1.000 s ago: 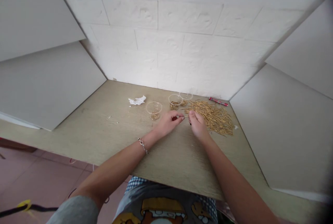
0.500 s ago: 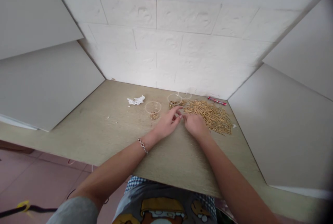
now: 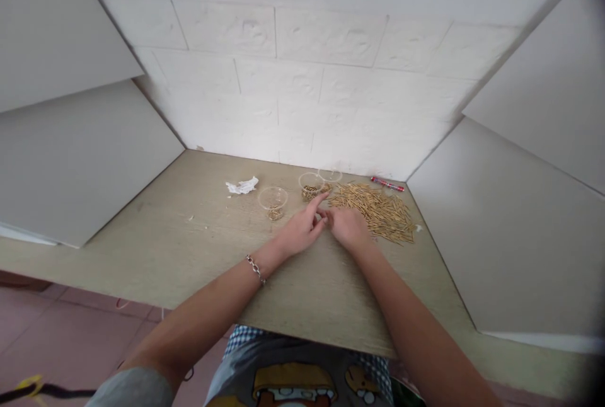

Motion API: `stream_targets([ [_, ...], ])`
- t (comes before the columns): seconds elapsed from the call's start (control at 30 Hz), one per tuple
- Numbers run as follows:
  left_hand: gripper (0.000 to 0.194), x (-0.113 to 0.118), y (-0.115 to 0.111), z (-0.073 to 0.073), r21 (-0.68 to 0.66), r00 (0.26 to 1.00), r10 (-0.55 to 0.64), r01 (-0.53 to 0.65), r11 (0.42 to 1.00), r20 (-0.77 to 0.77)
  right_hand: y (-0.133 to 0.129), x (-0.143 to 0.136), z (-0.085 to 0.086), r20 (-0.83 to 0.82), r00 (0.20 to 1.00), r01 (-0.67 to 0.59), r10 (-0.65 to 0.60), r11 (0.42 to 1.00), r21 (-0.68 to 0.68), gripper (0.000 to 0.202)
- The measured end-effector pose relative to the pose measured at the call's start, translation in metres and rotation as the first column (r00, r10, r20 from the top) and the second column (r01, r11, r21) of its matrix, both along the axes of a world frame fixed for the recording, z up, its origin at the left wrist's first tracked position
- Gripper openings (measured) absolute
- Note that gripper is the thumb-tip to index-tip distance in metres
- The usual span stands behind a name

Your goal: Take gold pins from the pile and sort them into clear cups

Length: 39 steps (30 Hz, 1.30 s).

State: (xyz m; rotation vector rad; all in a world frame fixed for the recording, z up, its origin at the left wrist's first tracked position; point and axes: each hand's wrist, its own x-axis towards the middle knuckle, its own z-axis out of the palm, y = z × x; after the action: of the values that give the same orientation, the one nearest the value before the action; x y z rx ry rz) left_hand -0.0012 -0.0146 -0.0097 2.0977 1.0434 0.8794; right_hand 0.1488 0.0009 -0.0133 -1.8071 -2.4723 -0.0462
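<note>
My left hand point(image 3: 302, 229) is over the table with its index finger stretched forward and the other fingers curled toward the thumb. Against its fingertips are the closed fingers of my right hand point(image 3: 348, 225), knuckles up. Anything pinched between the two hands is too small or too hidden to make out. Just beyond my right hand spreads a heap of thin brass-coloured pins point(image 3: 378, 208). A clear round cup point(image 3: 311, 181) with small brass pieces stands right behind my left fingertips. Another clear cup point(image 3: 273, 197), with a few brass pieces in it, is left of that hand.
A third clear cup point(image 3: 329, 174) stands near the wall. Crumpled white paper point(image 3: 242, 186) lies at the back left, and a red tube-like wrapper point(image 3: 387, 184) at the back right. Grey panels point(image 3: 529, 224) close in the table point(image 3: 189, 256) on both sides.
The whole view has shifted slightly, so the scene sits a little further left. My left index finger is straighter and lifted from the other fingers; both hands stay together in the same place.
</note>
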Motion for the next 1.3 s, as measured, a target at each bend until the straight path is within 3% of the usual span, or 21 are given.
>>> stream_targets([
  [0.17, 0.053, -0.001, 0.000, -0.001, 0.023, 0.995, -0.041, 0.043, 0.999, -0.094, 0.005, 0.023, -0.001, -0.209, 0.969, 0.151, -0.129, 0.984, 0.091, 0.039],
  [0.33, 0.050, 0.000, -0.002, -0.005, 0.057, 0.974, -0.085, 0.099, 0.993, -0.212, 0.015, 0.055, -0.004, -0.393, 0.883, 0.347, -0.256, 0.920, 0.180, 0.035],
  [0.43, 0.048, 0.000, -0.002, -0.007, 0.084, 0.960, -0.101, 0.126, 0.988, -0.261, 0.017, 0.059, -0.009, -0.417, 0.867, 0.387, -0.273, 0.896, 0.217, 0.029],
  [0.57, 0.042, 0.000, -0.001, -0.007, 0.116, 0.946, -0.105, 0.147, 0.982, -0.307, 0.014, 0.047, -0.008, -0.413, 0.879, 0.374, -0.239, 0.882, 0.287, 0.036],
  [0.67, 0.034, 0.000, 0.000, -0.006, 0.136, 0.930, -0.120, 0.176, 0.975, -0.347, 0.008, 0.030, 0.006, -0.405, 0.898, 0.337, -0.172, 0.861, 0.381, 0.036],
  [0.77, 0.030, 0.002, 0.000, -0.006, 0.137, 0.918, -0.154, 0.217, 0.967, -0.365, -0.001, 0.003, 0.034, -0.387, 0.921, 0.226, -0.033, 0.856, 0.466, 0.032],
  [0.83, 0.030, 0.002, -0.001, -0.008, 0.137, 0.922, -0.161, 0.221, 0.966, -0.353, -0.005, -0.021, 0.055, -0.366, 0.925, 0.083, 0.102, 0.885, 0.458, 0.030],
  [0.93, 0.036, 0.000, -0.003, -0.013, 0.168, 0.945, -0.114, 0.171, 0.971, -0.306, -0.004, -0.059, 0.074, -0.314, 0.886, -0.235, 0.342, 0.913, 0.332, 0.039],
  [1.03, 0.042, -0.001, -0.006, -0.018, 0.179, 0.959, -0.067, 0.119, 0.977, -0.274, 0.008, -0.089, 0.074, -0.265, 0.843, -0.436, 0.468, 0.883, 0.173, 0.054],
  [1.17, 0.043, -0.002, -0.006, -0.018, 0.145, 0.968, -0.084, 0.121, 0.982, -0.234, 0.027, -0.110, 0.063, -0.215, 0.881, -0.448, 0.421, 0.890, -0.091, 0.063],
  [1.23, 0.043, -0.002, -0.005, -0.017, 0.122, 0.970, -0.109, 0.138, 0.983, -0.218, 0.033, -0.113, 0.061, -0.203, 0.899, -0.415, 0.388, 0.903, -0.112, 0.054],
  [1.3, 0.042, -0.003, -0.005, -0.015, 0.107, 0.966, -0.138, 0.165, 0.981, -0.217, 0.035, -0.113, 0.063, -0.220, 0.895, -0.408, 0.389, 0.912, -0.044, 0.050],
])
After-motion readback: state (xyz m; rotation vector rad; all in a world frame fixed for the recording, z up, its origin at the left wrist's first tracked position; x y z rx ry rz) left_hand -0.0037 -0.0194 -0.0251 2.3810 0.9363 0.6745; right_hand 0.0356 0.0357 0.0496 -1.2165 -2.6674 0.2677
